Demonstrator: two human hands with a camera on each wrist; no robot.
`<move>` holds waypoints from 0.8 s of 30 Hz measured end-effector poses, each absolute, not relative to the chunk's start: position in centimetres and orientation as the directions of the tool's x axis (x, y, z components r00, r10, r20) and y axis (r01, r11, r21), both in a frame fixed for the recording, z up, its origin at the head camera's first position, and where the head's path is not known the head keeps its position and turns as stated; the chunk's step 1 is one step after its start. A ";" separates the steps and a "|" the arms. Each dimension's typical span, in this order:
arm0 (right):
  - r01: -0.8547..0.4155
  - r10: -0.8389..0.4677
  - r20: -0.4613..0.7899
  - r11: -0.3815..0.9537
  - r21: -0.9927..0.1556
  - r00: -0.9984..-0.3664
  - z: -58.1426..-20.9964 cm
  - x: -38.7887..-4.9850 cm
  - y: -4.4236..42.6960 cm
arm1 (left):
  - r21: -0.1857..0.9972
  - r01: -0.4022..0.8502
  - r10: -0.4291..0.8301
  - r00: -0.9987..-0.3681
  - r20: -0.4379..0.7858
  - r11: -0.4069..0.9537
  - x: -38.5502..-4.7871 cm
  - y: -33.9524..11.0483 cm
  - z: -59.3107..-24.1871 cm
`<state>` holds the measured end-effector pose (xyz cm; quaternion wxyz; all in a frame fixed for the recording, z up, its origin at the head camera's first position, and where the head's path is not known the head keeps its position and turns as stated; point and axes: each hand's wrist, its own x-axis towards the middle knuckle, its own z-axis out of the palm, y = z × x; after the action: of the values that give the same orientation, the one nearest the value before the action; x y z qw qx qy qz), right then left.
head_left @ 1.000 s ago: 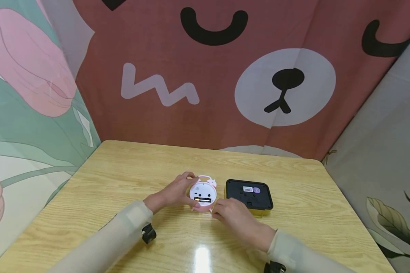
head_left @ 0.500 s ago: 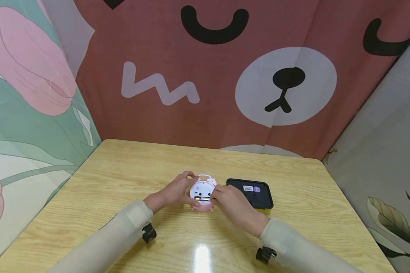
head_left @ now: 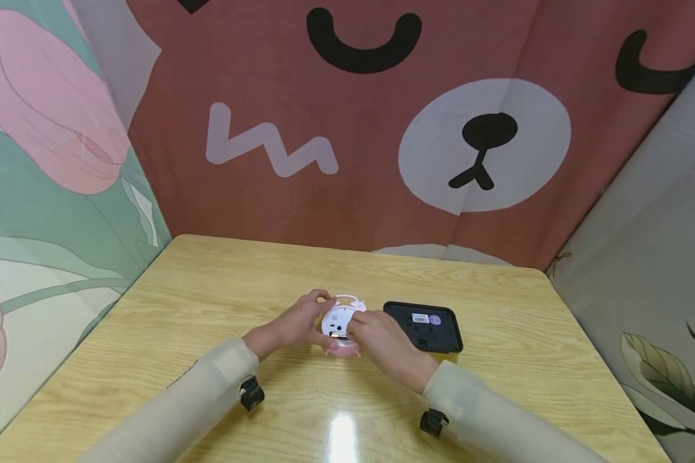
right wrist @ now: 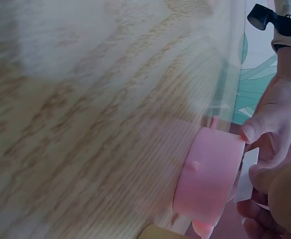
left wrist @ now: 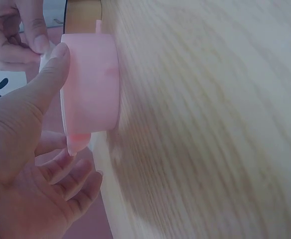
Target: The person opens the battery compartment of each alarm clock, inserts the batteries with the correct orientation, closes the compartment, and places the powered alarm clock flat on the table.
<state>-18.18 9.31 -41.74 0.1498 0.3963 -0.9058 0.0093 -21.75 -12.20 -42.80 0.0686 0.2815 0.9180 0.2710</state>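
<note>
A pink and white twin-bell alarm clock [head_left: 338, 319] lies on the table with its white back up. My left hand [head_left: 292, 326] grips it from the left, thumb at the lower edge and fingers near the top. My right hand [head_left: 385, 344] is over the clock's right side, pinching a small flat white battery cover [right wrist: 246, 175]. In the right wrist view the cover stands tilted at the clock's back. Fingers hide most of the battery compartment [head_left: 337, 334]; part of its dark slot shows.
A black rectangular device [head_left: 427, 329] with a white label and a purple sticker lies just right of the clock, a yellow part beneath it. The wooden table [head_left: 237, 270] ends at a hanging bear-print cloth [head_left: 266, 212] behind.
My right hand has moved left and up from the clock's lower right onto its back, bringing the cover over the battery compartment. My left hand stays in place on the clock.
</note>
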 end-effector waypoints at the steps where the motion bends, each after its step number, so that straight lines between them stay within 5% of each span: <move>1: -0.719 -0.715 0.271 0.687 0.104 -0.644 -41.8 -18.2 9.2 | 0.535 0.481 0.554 -0.832 0.028 0.695 -21.8 -12.2 -42.8; 24: -0.698 -0.716 0.253 0.695 0.175 -0.650 -42.9 -18.7 8.4 | 0.532 0.493 0.567 -0.823 0.031 0.688 -21.9 -12.4 -42.9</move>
<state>-18.67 8.37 -42.86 0.1528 0.3894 -0.9078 -0.0309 -21.90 -12.35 -42.92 0.0682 0.2892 0.9161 0.2691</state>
